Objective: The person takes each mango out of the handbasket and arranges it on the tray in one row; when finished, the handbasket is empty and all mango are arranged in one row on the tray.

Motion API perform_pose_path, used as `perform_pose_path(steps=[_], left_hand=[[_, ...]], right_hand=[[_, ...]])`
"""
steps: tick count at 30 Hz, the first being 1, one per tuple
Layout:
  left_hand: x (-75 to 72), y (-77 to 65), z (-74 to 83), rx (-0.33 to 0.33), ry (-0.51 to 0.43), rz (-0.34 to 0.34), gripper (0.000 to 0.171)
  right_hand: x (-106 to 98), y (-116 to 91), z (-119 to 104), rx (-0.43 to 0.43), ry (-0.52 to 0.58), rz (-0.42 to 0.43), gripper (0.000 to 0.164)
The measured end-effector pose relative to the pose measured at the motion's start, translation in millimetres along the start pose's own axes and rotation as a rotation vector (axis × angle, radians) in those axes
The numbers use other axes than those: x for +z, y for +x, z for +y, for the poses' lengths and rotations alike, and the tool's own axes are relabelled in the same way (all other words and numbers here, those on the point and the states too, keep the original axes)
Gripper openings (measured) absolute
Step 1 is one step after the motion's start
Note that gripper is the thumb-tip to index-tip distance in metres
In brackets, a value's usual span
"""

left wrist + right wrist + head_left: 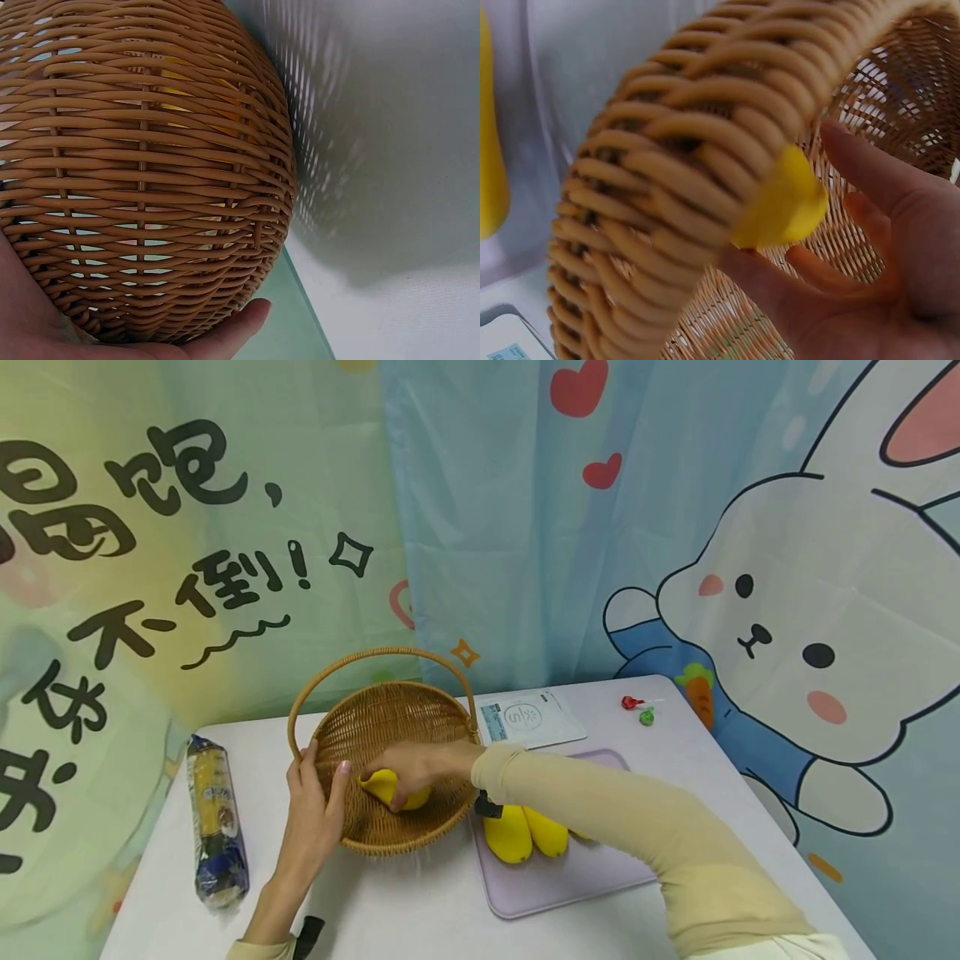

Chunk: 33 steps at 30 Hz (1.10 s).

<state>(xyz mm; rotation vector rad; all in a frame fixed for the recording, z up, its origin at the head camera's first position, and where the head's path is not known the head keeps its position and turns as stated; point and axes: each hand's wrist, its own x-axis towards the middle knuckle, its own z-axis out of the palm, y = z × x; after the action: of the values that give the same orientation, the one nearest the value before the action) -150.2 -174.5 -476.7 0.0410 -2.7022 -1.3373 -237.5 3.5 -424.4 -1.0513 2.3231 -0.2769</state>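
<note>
A brown wicker basket (pixel 397 710) with an arched handle is tilted on the table, its opening towards me. My left hand (pixel 315 806) grips the basket's left rim; in the left wrist view its thumb (pixel 232 330) lies along the weave. My right hand (pixel 423 768) is inside the basket, its fingers and thumb about a yellow mango-like fruit (pixel 382 787). In the right wrist view the rim partly hides this fruit (pixel 791 202). More yellow fruits (pixel 507 837) lie on a pale purple tray (pixel 525 893), partly under the right forearm.
A long bag of packaged food (pixel 217 822) lies at the table's left. Behind the tray is a white and blue packet (pixel 532 718). A red-wrapped candy (pixel 632 702) and a green one (pixel 647 717) lie at the back right. A printed curtain (pixel 480 527) hangs behind the table.
</note>
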Motion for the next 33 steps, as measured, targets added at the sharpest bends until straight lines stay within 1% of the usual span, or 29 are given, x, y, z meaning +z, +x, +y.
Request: perform_pose_path(steps=[5, 10, 14, 20, 24, 28, 33], left_hand=[[-1.0, -0.2, 0.3, 0.002, 0.0, 0.001, 0.077], [-1.9, 0.6, 0.5, -0.003, 0.006, 0.002, 0.077], [-1.3, 1.2, -0.1, -0.005, 0.006, -0.002, 0.078], [0.3, 0.7, -0.8, -0.006, 0.006, -0.004, 0.077], [0.3, 0.2, 0.0, -0.006, 0.009, -0.008, 0.077], [-1.2, -0.5, 0.6, -0.01, 0.01, -0.02, 0.078], [-2.5, -0.3, 1.1, -0.007, 0.01, -0.031, 0.078]], right_hand=[[7.0, -0.1, 1.3, 0.055, -0.048, -0.01, 0.075], [13.2, -0.6, 3.4, 0.101, -0.076, 0.019, 0.083], [16.5, -0.6, 5.1, 0.094, -0.081, 0.038, 0.082], [14.0, -5.1, 8.2, 0.048, -0.081, 0.06, 0.078], [8.4, -15.7, 10.3, 0.022, -0.052, 0.074, 0.077], [2.6, -31.3, 11.2, 0.018, -0.01, 0.077, 0.077], [-4.5, -52.7, 12.1, -0.005, 0.031, 0.126, 0.075]])
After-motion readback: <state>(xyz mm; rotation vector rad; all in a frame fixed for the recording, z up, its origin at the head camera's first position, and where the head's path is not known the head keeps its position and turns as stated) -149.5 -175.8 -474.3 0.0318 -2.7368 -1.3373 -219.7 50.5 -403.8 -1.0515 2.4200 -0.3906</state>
